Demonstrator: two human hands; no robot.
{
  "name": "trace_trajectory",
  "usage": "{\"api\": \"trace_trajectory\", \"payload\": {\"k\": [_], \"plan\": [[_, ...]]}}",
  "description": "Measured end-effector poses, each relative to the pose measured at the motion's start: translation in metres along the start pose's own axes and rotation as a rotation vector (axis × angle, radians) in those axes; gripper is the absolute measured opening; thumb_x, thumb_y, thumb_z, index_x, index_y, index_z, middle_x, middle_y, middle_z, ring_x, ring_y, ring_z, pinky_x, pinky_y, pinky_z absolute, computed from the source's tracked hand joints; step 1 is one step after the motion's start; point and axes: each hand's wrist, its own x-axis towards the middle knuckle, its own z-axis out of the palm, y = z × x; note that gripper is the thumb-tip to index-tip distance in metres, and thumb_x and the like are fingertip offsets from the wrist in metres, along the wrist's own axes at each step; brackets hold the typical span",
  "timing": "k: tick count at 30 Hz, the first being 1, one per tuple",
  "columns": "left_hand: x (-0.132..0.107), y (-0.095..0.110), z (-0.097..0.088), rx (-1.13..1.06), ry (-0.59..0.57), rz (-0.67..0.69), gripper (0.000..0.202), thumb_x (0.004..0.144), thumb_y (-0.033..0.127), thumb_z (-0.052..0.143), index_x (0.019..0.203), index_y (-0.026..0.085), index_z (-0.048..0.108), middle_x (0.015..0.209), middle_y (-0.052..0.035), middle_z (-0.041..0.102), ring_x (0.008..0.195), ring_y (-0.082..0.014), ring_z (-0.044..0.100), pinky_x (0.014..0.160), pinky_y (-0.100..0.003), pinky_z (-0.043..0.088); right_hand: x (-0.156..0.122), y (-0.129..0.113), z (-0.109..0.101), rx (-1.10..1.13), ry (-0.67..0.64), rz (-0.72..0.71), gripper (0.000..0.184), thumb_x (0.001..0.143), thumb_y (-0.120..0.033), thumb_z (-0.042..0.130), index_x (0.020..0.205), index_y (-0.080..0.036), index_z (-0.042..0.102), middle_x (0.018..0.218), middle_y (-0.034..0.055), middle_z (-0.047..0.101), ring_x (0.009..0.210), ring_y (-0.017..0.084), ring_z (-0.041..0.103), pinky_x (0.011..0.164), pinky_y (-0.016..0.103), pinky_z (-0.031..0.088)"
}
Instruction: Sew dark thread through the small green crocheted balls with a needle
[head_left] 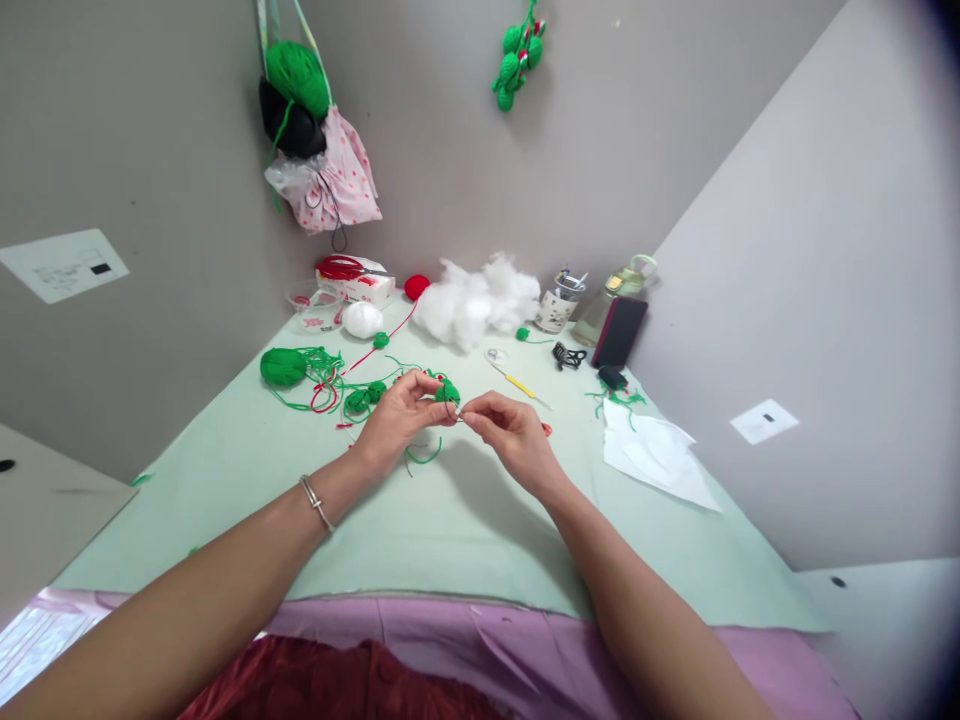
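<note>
My left hand [397,418] pinches a small green crocheted ball [448,391] between thumb and fingers, above the middle of the table. Close against it, the fingertips of my right hand [517,438] are pressed together on something thin, too small to name. A dark thread shows around the ball near both fingertips. More green crocheted balls [366,397] lie just left of my left hand, joined with green and red strands. Under the hands, a loose green yarn end [426,457] curls on the cloth. A yellow-handled crochet hook [519,384] rests beyond my right hand.
White stuffing [480,300] is heaped at the back. Green yarn [283,367], a white ball [364,320] and red scissors [345,267] on a box stand left. A pen cup [559,303], bottle [600,310], phone [621,332], black hair clip [568,356] and white paper [652,455] are right.
</note>
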Motion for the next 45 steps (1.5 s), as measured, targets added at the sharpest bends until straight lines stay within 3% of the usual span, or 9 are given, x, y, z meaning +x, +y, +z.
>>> {"api": "trace_trajectory", "payload": {"k": [10, 15, 21, 34, 41, 45], "plan": [[-0.003, 0.002, 0.001, 0.085, 0.038, 0.083, 0.038, 0.070, 0.027, 0.083, 0.089, 0.020, 0.051, 0.079, 0.0029, 0.067, 0.073, -0.0146, 0.067, 0.074, -0.032, 0.050, -0.002, -0.004, 0.003, -0.006, -0.001, 0.053, 0.020, 0.082, -0.036, 0.066, 0.079, -0.016, 0.067, 0.062, -0.0029, 0.049, 0.057, 0.010, 0.036, 0.054, 0.026, 0.028], [-0.003, 0.005, 0.001, 0.186, 0.114, 0.128, 0.038, 0.065, 0.025, 0.086, 0.085, 0.019, 0.055, 0.085, 0.0029, 0.065, 0.072, -0.0115, 0.062, 0.066, -0.027, 0.046, -0.002, -0.003, 0.003, -0.003, -0.007, 0.057, 0.020, 0.083, -0.036, 0.066, 0.079, -0.017, 0.066, 0.062, -0.0030, 0.049, 0.057, 0.010, 0.036, 0.055, 0.026, 0.029], [-0.002, 0.009, 0.004, 0.052, 0.019, 0.024, 0.042, 0.065, 0.027, 0.087, 0.086, 0.019, 0.051, 0.075, 0.0039, 0.065, 0.071, -0.0143, 0.066, 0.075, -0.033, 0.051, -0.001, 0.001, 0.002, 0.021, -0.007, -0.016, 0.020, 0.084, -0.037, 0.067, 0.080, -0.018, 0.069, 0.074, 0.0009, 0.059, 0.062, 0.011, 0.042, 0.057, 0.026, 0.033], [-0.005, 0.006, 0.005, 0.054, 0.018, 0.058, 0.039, 0.065, 0.027, 0.087, 0.084, 0.020, 0.053, 0.074, 0.0040, 0.061, 0.072, -0.0130, 0.061, 0.073, -0.029, 0.048, 0.002, 0.016, 0.011, 0.092, 0.092, -0.118, 0.017, 0.083, -0.035, 0.070, 0.076, -0.019, 0.070, 0.074, 0.0010, 0.057, 0.065, 0.013, 0.047, 0.061, 0.028, 0.037], [-0.007, 0.002, 0.006, 0.197, 0.082, 0.184, 0.031, 0.068, 0.025, 0.085, 0.085, 0.020, 0.059, 0.082, 0.0031, 0.057, 0.074, -0.0109, 0.056, 0.071, -0.025, 0.048, 0.004, 0.012, 0.011, 0.097, 0.084, 0.048, 0.024, 0.079, -0.040, 0.073, 0.076, -0.017, 0.064, 0.062, -0.0030, 0.053, 0.054, 0.010, 0.046, 0.054, 0.026, 0.039], [-0.007, -0.001, 0.006, 0.276, 0.060, 0.195, 0.025, 0.073, 0.025, 0.080, 0.089, 0.020, 0.061, 0.086, 0.0007, 0.061, 0.079, -0.0138, 0.060, 0.077, -0.029, 0.050, 0.006, 0.012, 0.010, 0.224, 0.025, 0.119, 0.031, 0.072, -0.040, 0.079, 0.078, -0.018, 0.058, 0.065, -0.0027, 0.060, 0.056, 0.011, 0.056, 0.057, 0.026, 0.047]]}}
